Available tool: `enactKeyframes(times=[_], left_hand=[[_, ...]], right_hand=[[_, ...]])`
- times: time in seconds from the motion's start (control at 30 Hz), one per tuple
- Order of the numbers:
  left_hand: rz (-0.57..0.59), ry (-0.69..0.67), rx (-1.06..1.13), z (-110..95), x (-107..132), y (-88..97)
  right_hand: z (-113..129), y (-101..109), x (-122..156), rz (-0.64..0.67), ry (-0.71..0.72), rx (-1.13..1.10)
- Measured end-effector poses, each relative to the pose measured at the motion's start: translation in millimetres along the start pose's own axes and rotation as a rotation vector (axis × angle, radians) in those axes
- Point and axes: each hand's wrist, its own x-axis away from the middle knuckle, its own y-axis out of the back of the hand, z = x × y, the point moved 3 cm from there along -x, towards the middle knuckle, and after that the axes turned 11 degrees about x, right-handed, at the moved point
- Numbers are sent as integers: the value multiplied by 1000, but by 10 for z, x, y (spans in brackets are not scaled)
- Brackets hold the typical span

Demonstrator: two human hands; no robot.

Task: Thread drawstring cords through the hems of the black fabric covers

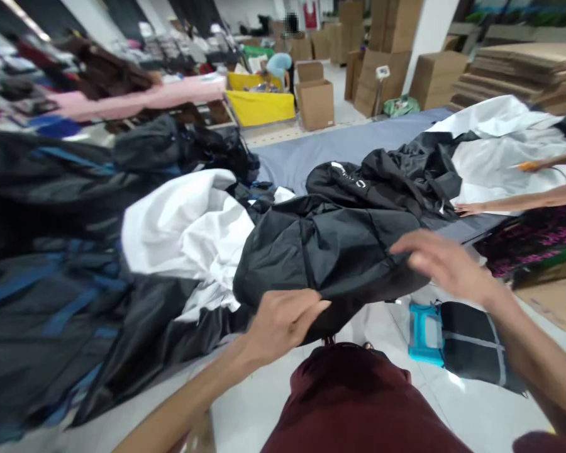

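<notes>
A black fabric bag (339, 242) with dark seams or straps across it lies at the near edge of the table in front of me. My left hand (285, 321) is closed on its near edge, with the thumb pointing right. Over the bag's right end hovers my right hand (441, 264), slightly blurred, its fingers bent but apart and nothing visible in them. Bunched white fabric (188, 233) rests against the bag's left side. Just beyond the bag lies another black fabric piece (382, 179) with white lettering.
Dark bags with blue straps (51, 296) are heaped on the left. At right, a co-worker's hands (476, 207) work at white sheeting (509, 157), one holding an orange-handled tool. A blue step stool (427, 336) stands on the floor. Cardboard boxes (316, 104) and a yellow bin (259, 108) are behind.
</notes>
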Motion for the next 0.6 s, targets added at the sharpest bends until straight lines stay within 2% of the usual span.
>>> enactKeyframes(times=[0.07, 0.13, 0.2, 0.33, 0.47, 0.6], left_hand=[[52, 11, 49, -10, 14, -291], [106, 32, 79, -21, 61, -430], [160, 43, 106, -42, 138, -450], [295, 59, 167, -51, 343, -412], [411, 141, 193, 45, 614, -446], [397, 172, 178, 105, 875, -444]], right_hand=[[325, -332, 249, 63, 117, 55], [471, -544, 434, 87, 121, 54], [483, -656, 575, 97, 84, -8], [394, -737, 834, 160, 74, -170], [341, -782, 1030, 175, 216, -189], [284, -863, 1036, 234, 363, -172]])
